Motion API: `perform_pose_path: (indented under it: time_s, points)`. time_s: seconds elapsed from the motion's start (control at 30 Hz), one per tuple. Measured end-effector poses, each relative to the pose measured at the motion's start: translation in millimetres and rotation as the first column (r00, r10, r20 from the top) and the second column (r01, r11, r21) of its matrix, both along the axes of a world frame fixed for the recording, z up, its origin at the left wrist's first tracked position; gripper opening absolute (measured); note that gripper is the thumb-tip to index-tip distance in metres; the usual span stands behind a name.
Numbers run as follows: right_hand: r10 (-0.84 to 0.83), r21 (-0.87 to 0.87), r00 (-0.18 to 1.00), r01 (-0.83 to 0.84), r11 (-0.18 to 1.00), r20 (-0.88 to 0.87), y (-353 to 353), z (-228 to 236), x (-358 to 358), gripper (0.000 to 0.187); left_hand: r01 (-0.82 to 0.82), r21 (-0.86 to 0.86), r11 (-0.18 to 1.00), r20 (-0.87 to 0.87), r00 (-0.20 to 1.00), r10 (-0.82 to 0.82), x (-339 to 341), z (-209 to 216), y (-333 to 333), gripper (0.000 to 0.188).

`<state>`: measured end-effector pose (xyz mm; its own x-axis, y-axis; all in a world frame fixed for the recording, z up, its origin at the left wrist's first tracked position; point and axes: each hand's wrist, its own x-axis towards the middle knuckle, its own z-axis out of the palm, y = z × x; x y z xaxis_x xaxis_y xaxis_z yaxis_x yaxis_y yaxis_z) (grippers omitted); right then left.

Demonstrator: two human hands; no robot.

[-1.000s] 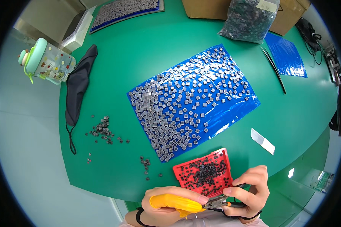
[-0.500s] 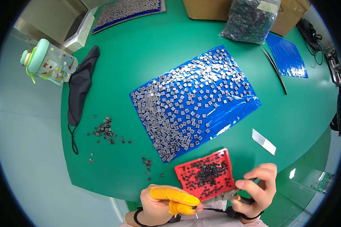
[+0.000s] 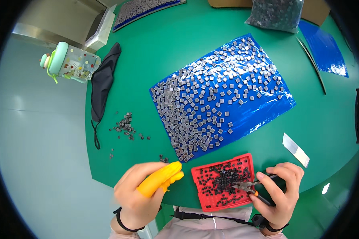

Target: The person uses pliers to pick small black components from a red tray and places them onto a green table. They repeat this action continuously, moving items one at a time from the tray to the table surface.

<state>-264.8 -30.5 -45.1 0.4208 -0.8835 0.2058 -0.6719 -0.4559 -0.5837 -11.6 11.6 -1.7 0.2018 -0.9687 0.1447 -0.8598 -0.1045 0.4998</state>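
Note:
My right hand (image 3: pixel 281 195) grips a pair of pliers (image 3: pixel 257 193) with black and orange handles. Their metal jaws reach over the right part of a red tray (image 3: pixel 195 181), among many tiny black parts (image 3: pixel 227 179). Left of the tray is my left hand (image 3: pixel 141 189), two of its fingers in yellow finger covers (image 3: pixel 161 179). Those fingers are pressed together beside a few small dark pieces (image 3: pixel 163 158) and the near corner of a blue sheet (image 3: pixel 259 115). Anything between them is hidden. Small square grey pieces (image 3: pixel 183 119) cover much of the sheet.
Dark pieces (image 3: pixel 125 126) lie heaped on the green table (image 3: pixel 139 51), near a black face mask (image 3: pixel 101 89) and a bottle (image 3: pixel 77 63). To the right are a white strip (image 3: pixel 296 150), tweezers (image 3: pixel 312 63) and another blue sheet (image 3: pixel 323 47). A filled bag (image 3: pixel 275 16) stands behind.
My left hand has moved left, from the tray's near edge to the loose dark pieces. The pliers have come from the tray's edge to over its contents. The whole view has shifted.

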Motion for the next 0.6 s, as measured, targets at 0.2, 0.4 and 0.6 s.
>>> perform_pose_path:
  time_s: [0.2, 0.4, 0.6]
  points:
    - [0.108, 0.003, 0.99, -0.109, 0.994, 0.089, -6, -2, -15, 0.055, 0.084, 0.018, 0.996, 0.202, 0.976, -0.086, -20, -1, -21, 0.032]
    - [0.136, 0.011, 0.984, -0.138, 0.99, 0.115, -10, -11, -19, 0.056, 0.031, 0.073, 0.997, 0.33, 0.942, -0.053, -28, -12, -28, 0.035]
    - [0.138, 0.003, 0.983, -0.139, 0.99, 0.122, -9, -10, -20, 0.057, 0.059, 0.037, 0.998, 0.353, 0.933, -0.068, -29, -12, -27, 0.037]
